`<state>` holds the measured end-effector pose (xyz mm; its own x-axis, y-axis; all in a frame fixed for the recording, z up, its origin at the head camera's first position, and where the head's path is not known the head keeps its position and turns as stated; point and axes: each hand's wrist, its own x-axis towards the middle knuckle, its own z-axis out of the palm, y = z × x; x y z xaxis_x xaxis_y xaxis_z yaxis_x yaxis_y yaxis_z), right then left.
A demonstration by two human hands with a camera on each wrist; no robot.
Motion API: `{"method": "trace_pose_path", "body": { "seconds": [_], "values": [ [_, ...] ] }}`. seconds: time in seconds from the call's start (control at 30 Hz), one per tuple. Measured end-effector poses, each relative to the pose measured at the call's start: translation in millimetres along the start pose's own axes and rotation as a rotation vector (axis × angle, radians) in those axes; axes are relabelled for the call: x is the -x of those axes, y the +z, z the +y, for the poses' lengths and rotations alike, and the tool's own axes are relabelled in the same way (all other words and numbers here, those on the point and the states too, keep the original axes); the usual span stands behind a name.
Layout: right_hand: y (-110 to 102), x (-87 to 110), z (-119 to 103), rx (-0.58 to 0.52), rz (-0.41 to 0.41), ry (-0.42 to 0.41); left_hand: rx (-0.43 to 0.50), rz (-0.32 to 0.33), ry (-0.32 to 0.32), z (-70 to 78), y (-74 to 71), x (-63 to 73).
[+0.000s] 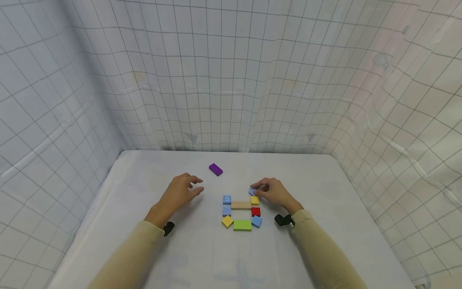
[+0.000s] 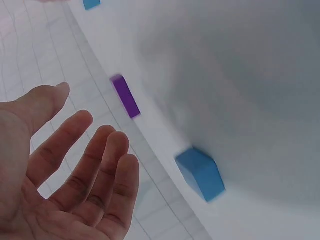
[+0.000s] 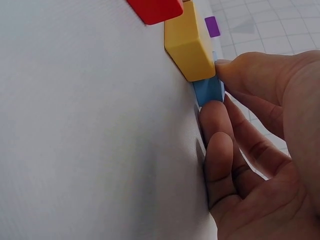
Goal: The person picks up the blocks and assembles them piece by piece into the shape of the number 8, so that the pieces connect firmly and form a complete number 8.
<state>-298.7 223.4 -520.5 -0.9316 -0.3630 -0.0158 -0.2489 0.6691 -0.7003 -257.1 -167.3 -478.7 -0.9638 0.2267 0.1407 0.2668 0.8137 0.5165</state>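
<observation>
My right hand (image 1: 275, 191) pinches a small blue block (image 1: 252, 192) low over the table, just behind a yellow block (image 1: 254, 200). In the right wrist view the thumb and fingertips lie on that blue block (image 3: 209, 91), which the yellow block (image 3: 190, 42) partly covers. My left hand (image 1: 182, 190) hovers over the table with fingers relaxed and spread, holding nothing. Beyond its fingers lies a purple block (image 1: 215, 169). The left wrist view shows a blue block (image 2: 200, 174) below the fingertips and the purple block (image 2: 125, 96) farther off.
In front of me blocks form a loose outline: a blue block marked 5 (image 1: 227, 199), another blue one (image 1: 226, 210), a wooden plank (image 1: 241, 206), a red block (image 1: 256, 212), a yellow one (image 1: 227, 221), a green one (image 1: 242, 225) and a tilted blue one (image 1: 256, 221). Gridded curtains (image 1: 231, 80) enclose the table.
</observation>
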Motion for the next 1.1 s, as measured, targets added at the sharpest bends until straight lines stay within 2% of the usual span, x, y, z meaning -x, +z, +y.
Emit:
{"method": "trace_pose_path", "body": {
  "seconds": [0.13, 0.27, 0.4, 0.53, 0.7, 1.1],
  "values": [
    [1, -0.7, 1, -0.003, -0.001, 0.007, 0.002, 0.034, -0.012, -17.3, -13.5, 6.5],
    [2, -1.5, 3, 0.001, 0.002, 0.007, -0.005, 0.04, -0.036, -31.8, -22.1, 13.5],
    [3, -1.6, 3, 0.003, 0.004, 0.019, -0.009, 0.025, -0.075, -44.5, -25.3, 19.1],
    [3, -1.8, 4, 0.013, 0.01, 0.025, 0.017, 0.014, -0.086, -53.6, -25.6, 20.4],
    [3, -1.2, 4, 0.022, 0.016, 0.027, 0.047, -0.004, -0.088, -58.3, -23.3, 18.2],
    [3, -2.5, 7, 0.015, 0.008, 0.013, 0.036, -0.007, -0.082, -59.7, -17.8, 16.1]
  ]
}}
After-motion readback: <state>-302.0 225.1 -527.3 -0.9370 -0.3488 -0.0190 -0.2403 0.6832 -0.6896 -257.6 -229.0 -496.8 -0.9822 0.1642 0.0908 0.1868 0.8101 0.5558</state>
